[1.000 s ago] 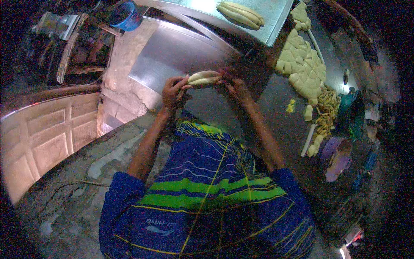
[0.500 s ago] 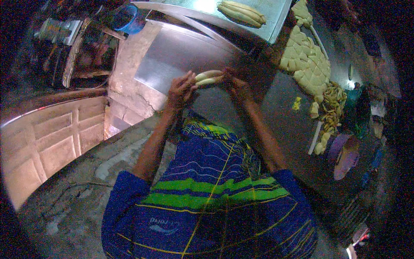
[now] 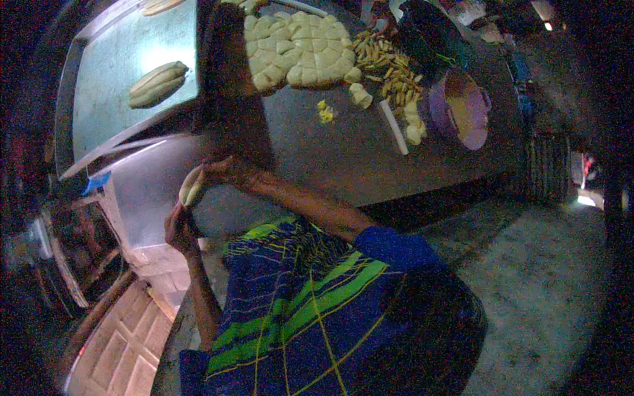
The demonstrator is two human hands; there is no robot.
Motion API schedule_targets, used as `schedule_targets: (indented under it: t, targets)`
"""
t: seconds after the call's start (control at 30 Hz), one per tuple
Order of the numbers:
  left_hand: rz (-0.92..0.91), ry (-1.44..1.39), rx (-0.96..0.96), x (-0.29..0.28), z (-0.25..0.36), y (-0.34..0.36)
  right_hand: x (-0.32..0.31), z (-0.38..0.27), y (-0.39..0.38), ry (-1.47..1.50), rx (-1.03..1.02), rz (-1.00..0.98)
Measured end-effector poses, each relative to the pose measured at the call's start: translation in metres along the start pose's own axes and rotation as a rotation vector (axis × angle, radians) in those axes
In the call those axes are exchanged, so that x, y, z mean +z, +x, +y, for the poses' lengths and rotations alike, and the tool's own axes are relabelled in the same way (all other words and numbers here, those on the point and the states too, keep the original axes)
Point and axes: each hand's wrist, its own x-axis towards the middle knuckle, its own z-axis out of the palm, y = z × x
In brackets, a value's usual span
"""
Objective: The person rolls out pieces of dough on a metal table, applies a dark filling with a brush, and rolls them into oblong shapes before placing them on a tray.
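Note:
A pale, elongated piece of split dough is held slantwise between my hands. My left hand has its fingers closed on the lower end, and my right hand grips the upper end. They are over a smooth metal surface. Beyond them, a raised metal tray carries a similar long dough piece and part of another at the frame's top edge. Some of my fingertips are in shadow.
On the dark worktop are many cut dough portions, a heap of small strips, yellow bits, a white rod and a purple tub. A paneled pale surface lies at lower left.
The view has turned toward the right, so the tray and dough portions appear further left. Both hands still hold the elongated dough, which now appears more upright in the picture.

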Motion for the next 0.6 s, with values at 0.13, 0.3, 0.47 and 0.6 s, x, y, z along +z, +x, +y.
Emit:
schedule_targets:
  t: [0.13,0.3,0.47,0.6]
  targets:
    - [-0.017,-0.075,-0.068,-0.003,0.025,0.006,-0.033,0.007,-0.007,0.051,0.041,0.141]
    - [0.026,-0.068,-0.157,-0.005,0.039,0.001,-0.124,0.054,-0.057,-0.049,0.266,0.539]
    - [0.07,-0.119,-0.198,0.0,0.014,-0.009,-0.219,0.124,-0.1,-0.372,0.693,0.663]
    - [0.195,-0.063,-0.365,-0.005,0.053,-0.006,-0.233,0.134,-0.106,-0.528,0.668,0.498]
